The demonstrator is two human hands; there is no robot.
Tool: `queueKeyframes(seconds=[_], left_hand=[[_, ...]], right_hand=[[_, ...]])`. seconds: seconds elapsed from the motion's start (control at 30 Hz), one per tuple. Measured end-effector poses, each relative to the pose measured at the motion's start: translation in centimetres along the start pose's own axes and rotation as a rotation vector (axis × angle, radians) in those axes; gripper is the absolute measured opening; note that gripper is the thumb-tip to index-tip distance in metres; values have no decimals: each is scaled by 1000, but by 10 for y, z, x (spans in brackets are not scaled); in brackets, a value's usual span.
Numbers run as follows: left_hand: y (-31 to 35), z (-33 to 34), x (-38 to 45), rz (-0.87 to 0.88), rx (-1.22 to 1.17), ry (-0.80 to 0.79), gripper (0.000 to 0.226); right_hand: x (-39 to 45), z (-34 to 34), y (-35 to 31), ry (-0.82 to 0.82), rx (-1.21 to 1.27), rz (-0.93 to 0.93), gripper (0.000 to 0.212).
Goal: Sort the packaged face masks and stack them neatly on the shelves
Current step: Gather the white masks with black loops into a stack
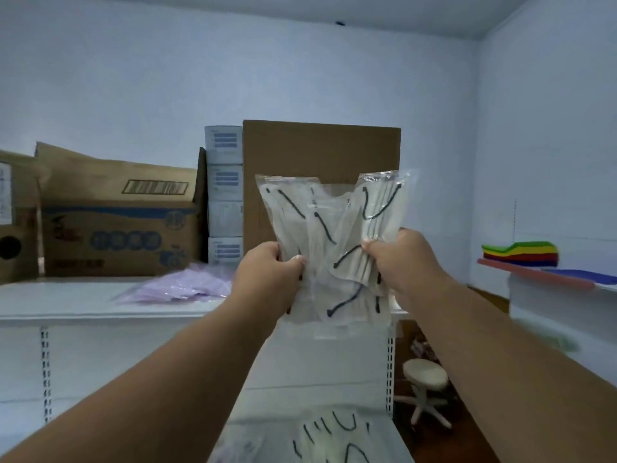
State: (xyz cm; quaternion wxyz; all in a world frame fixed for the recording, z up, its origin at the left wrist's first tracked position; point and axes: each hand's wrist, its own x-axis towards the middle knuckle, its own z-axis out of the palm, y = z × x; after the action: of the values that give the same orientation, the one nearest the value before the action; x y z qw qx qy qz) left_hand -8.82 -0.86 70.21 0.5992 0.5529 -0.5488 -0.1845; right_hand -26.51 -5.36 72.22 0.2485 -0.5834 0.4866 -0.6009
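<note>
1. While more white masks (334, 436) lie on the lower shelf nearest the camera, the left hand (270, 272) and right hand (397, 259) pinch a fanned bunch of packets (330, 242), thumbs in front.
2. Likely gathering; next, square the edges and set them on the shelf (66, 299).
3. Clear bags, pale masks, black loops.
4. Purple packets (187, 289) lie beyond, before a cardboard box (320, 152).

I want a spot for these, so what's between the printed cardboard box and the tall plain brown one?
In the head view, a stack of white cartons with blue labels stands between the printed box and the plain brown box.
</note>
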Motion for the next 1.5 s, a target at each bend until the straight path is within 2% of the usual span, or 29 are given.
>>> queueKeyframes(seconds=[0.1,0.23,0.43,0.5,0.57,0.63,0.77,0.87,1.13,1.23,1.5], left_hand=[[-7,27,37,-33,28,11,6],[-18,50,95,-171,136,-1,10],[-41,71,132,-251,600,-184,16],[-46,72,133,-224,690,-157,33],[-49,73,133,-114,884,-77,50],[-54,75,134,6,984,-33,53],[-53,72,131,153,858,-16,29],[-48,59,117,236,790,18,18],[-53,-30,23,423,748,98,14],[-76,-86,-27,360,712,110,15],[-181,-211,-169,92,847,81,18]], right_hand=[[53,5,9,-79,-79,2,21],[113,15,29,-180,-269,-15,26],[162,38,71,-474,-776,-65,16],[168,45,75,-502,-963,-109,18],[166,46,71,-446,-1060,-128,25],[162,45,64,-360,-1114,-179,32],[149,48,52,-323,-1057,-326,40],[128,51,39,-331,-967,-388,37],[13,79,-3,-279,-760,-504,21],[-57,110,-11,-316,-632,-544,18],[-229,211,21,-593,-421,-556,18]])
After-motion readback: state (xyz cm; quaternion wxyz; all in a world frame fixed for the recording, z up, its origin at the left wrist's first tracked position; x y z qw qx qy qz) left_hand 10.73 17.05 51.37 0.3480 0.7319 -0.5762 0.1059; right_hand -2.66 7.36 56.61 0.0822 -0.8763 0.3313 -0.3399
